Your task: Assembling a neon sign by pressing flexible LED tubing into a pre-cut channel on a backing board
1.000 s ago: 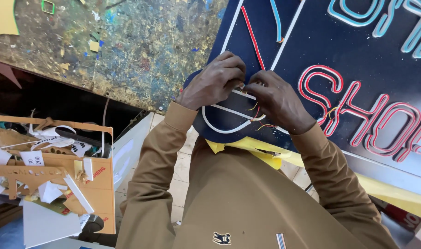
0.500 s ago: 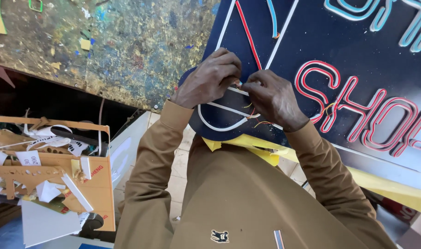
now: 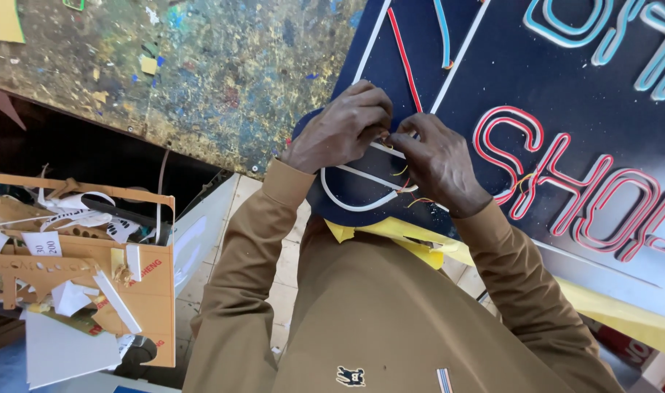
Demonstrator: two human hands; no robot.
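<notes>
Left hand [image 3: 345, 131], right hand [image 3: 436, 161] fingertip-to-fingertip.

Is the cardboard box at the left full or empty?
Full. The cardboard box is open-topped and crammed with white scraps and cardboard offcuts that stick out above its rim.

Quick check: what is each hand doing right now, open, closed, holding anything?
Left hand: fingers pinched shut on the white strip on the dark sign.
Right hand: fingers curled onto the same strip; firm grip cannot be told.
</notes>
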